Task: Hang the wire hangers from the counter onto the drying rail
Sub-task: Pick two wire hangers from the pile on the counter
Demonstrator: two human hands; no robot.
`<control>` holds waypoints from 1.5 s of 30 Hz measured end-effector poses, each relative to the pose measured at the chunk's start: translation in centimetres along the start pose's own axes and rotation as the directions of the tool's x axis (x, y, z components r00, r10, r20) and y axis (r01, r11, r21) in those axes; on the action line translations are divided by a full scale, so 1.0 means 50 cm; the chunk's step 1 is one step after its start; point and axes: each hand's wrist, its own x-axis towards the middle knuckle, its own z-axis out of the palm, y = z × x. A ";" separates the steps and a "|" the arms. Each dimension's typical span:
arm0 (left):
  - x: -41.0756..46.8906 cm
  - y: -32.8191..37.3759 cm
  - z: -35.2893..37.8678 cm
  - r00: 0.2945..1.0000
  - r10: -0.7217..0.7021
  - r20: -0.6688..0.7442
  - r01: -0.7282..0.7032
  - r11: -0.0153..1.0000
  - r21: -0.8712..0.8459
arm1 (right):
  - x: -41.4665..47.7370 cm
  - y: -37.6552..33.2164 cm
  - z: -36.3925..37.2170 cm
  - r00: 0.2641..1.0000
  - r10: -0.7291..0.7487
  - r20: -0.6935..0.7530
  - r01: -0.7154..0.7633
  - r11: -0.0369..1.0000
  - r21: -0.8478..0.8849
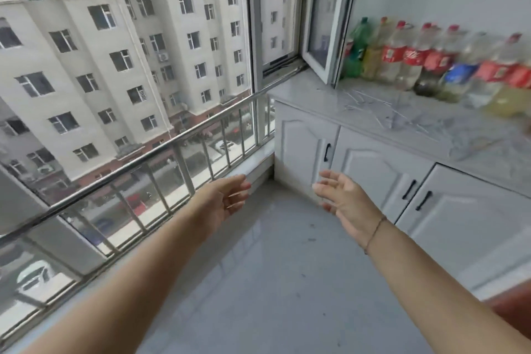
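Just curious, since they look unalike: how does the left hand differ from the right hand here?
The right hand turns its palm to the camera; the left hand shows mostly its back. The right wrist wears a thin bracelet; the left wrist is bare. The left hand is near the railing, the right hand before the cabinet doors. Both are open and hold nothing.

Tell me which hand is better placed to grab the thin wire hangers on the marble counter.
Probably right: the open right hand is nearer the thin wire hangers; the left hand is by the steel railing.
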 end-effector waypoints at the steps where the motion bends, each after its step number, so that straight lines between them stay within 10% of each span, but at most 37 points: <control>1: 0.024 -0.001 0.032 1.000 -0.008 0.017 0.008 1.000 0.010 | 0.013 -0.005 -0.033 1.000 -0.002 -0.028 0.002 1.000 0.000; 26: 0.637 0.102 0.586 0.914 -0.197 0.354 0.112 0.962 0.248 | 0.437 -0.104 -0.490 0.817 0.043 -0.576 0.032 0.992 0.120; 45: 0.999 0.064 1.002 0.919 -0.281 0.279 0.222 0.949 0.225 | 0.798 -0.150 -0.903 0.719 0.171 -0.673 -0.079 0.983 0.166</control>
